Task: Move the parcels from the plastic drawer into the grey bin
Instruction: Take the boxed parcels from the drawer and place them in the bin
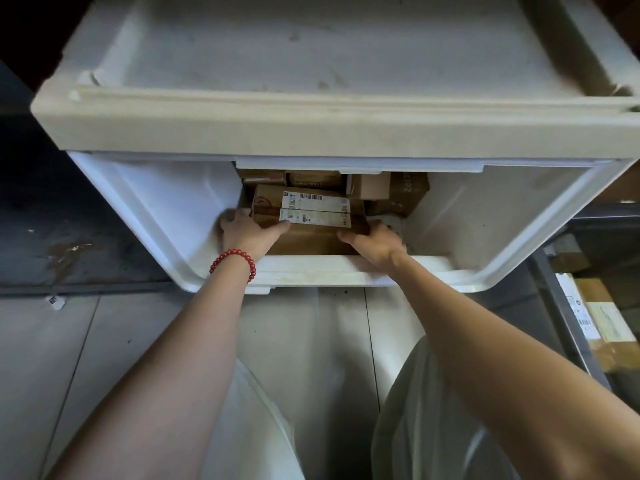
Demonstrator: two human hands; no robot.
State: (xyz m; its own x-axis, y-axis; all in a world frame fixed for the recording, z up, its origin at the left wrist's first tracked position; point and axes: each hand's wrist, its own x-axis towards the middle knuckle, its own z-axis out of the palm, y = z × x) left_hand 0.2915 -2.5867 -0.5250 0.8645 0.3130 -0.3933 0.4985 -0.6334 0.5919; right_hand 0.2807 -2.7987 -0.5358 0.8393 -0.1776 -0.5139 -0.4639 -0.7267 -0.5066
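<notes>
The drawer (311, 273) stands pulled out from the white cabinet (311, 126) above the floor (69, 341). Brown cardboard parcels are crowded at the middle of the drawer's back edge, partly under the cabinet front. The labelled parcel (311, 209) lies nearest the drawer's front edge, in front of the other parcels (381, 188).

The left hand (247, 232), with a red bead bracelet (233, 263) at the wrist, grips the parcel's left end. Its thumb lies on the near face by the white label and its fingers curl round the side. The right hand (375, 239) holds the right end the same way, with the thumb forward and the fingers wrapped out of sight behind the corner.

The parcel looks like a stiff, oblong carton. It should keep its shape under a firm squeeze from both ends, and the cardboard should give a dry, sure hold. The glossy label is probably the slipperiest part. Its weight cannot be judged from here, so holding it at both ends, with fingers under the lower edges, seems prudent. It sits tight against its neighbours and may drag on them as it lifts.

The grey bin (568, 306) stands to the right of the drawer, with parcels already in it.
</notes>
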